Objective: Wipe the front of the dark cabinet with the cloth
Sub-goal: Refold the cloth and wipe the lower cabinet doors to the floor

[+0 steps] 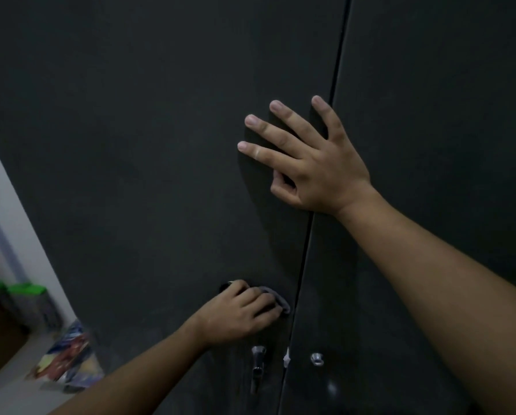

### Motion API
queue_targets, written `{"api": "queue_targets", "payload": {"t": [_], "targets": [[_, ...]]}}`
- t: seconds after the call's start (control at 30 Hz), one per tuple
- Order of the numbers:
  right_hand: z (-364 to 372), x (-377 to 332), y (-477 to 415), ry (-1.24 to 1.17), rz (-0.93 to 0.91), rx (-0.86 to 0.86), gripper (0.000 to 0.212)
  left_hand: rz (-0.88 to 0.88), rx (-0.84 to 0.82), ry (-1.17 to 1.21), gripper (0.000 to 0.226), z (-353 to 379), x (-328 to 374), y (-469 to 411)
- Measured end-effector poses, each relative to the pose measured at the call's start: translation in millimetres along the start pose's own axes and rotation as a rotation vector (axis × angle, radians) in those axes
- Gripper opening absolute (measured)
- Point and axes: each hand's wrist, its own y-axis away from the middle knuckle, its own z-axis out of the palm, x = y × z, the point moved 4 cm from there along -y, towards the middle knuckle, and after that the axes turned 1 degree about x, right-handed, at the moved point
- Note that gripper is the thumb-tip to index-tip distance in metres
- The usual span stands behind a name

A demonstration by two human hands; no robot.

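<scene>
The left hand [238,313] curled around a small grey cloth [277,298], pressing it against the dark cabinet [130,145] just above a metal handle [258,356]. Higher up, the right hand [313,163] lay spread flat beside the door seam.

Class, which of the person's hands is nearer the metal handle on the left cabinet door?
Left. The left hand, gripping the cloth, is just above the handle; the right hand rests flat much higher, at the door seam.
</scene>
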Motion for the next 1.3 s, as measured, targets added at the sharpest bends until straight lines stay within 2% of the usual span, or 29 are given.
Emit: {"api": "queue_targets", "payload": {"t": [0.13, 0.33, 0.47, 0.53, 0.6, 0.73, 0.93, 1.07, 1.23, 1.3], "targets": [[-0.9, -2.5, 0.0, -0.001, -0.002, -0.015, 0.057, -0.138, 0.092, -0.030, 0.033, -15.6, -24.6, 21.3], [-0.1, -19.7, 11.9, -0.002, 0.057, -0.051, 0.064, -0.553, 0.360, -0.089, 0.034, -67.5, -92.2, 14.6], [1.1, -25.0, 16.7, -0.009, 0.084, -0.052, 0.065, -0.737, 0.423, -0.032, 0.032, -70.3, -100.9, 9.1], [0.5, -24.7, 16.7, -0.003, 0.084, -0.047, 0.065, -0.709, 0.412, -0.034, 0.034, -61.6, -87.2, 5.6], [-0.4, -25.6, 16.3, -0.003, 0.096, -0.039, 0.066, -0.571, 0.371, -0.045, 0.036, -49.4, -63.6, 0.0], [0.7, -28.0, 16.1, 0.001, 0.105, -0.047, 0.067, -0.298, 0.174, -0.033, 0.030, -20.1, -13.2, 0.9], [3.4, -30.1, 20.1, 0.054, 0.070, -0.066, 0.063, -0.177, 0.020, -0.033, 0.039, -2.1, 0.5, 50.1], [5.4, -31.4, 22.5, 0.079, 0.005, -0.070, 0.060, -0.250, 0.007, -0.009, 0.035, -10.3, -12.2, 73.2], [8.8, -44.0, 27.7, 0.057, -0.025, -0.087, 0.060, -0.556, 0.172, -0.050, 0.030, -42.7, -53.1, 79.7], [8.5, -45.3, 27.3, 0.045, -0.012, -0.074, 0.060, -0.621, 0.204, -0.061, 0.029, -44.4, -57.4, 79.3]]}}
